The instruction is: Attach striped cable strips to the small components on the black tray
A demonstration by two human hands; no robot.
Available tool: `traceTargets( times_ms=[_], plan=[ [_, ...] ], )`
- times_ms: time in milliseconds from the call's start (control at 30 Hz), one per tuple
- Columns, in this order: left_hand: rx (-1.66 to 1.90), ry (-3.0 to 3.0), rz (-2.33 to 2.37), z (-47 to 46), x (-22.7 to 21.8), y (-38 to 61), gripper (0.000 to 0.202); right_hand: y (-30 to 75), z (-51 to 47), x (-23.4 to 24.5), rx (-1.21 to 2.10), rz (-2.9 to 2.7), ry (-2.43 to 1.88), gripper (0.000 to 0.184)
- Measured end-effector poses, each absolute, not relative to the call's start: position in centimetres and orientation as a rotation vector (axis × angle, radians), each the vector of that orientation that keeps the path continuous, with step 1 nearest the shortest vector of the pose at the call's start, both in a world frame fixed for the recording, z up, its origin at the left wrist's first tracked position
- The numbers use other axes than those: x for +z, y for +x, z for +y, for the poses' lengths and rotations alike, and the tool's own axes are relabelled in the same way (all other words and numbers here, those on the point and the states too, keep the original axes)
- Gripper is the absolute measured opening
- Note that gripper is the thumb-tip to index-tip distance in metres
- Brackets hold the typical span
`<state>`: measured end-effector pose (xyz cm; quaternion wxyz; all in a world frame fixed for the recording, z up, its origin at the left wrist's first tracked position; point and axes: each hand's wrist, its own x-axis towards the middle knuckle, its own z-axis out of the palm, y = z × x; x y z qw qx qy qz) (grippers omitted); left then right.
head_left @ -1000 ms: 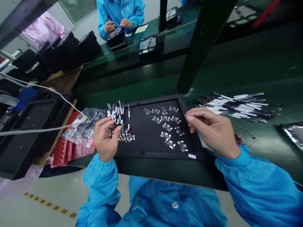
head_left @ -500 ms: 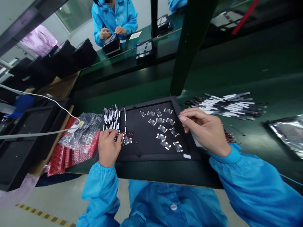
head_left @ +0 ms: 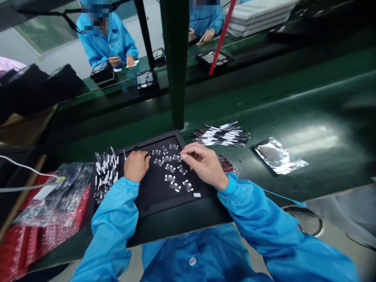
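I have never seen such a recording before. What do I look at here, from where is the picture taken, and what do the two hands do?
There is no machine: a person in a blue coat works with bare hands. The one picture comes from a camera on that person's head, looking down. Both hands are over a black tray on a green table. The left hand has its fingers curled in; what they hold is hidden. The right hand reaches among small circuit boards lying in the tray. To the right lie black-and-white strips and a silver bag.
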<state>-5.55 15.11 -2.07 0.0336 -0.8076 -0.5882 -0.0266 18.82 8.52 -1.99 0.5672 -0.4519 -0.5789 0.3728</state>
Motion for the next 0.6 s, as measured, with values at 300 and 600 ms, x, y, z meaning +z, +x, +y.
traceTargets(
  times_ms=[300,600],
  plan=[
    [-0.974,-2.386,-2.063,12.6,1.4,-5.0,0.024,29.2,10.4,-0.1,0.423,-1.61,-1.515,0.012],
    [-1.974,-2.672,-2.524,9.8,0.5,-2.2,0.023,33.0,15.5,-5.9,0.251,-2.102,-1.864,0.014]
  ],
)
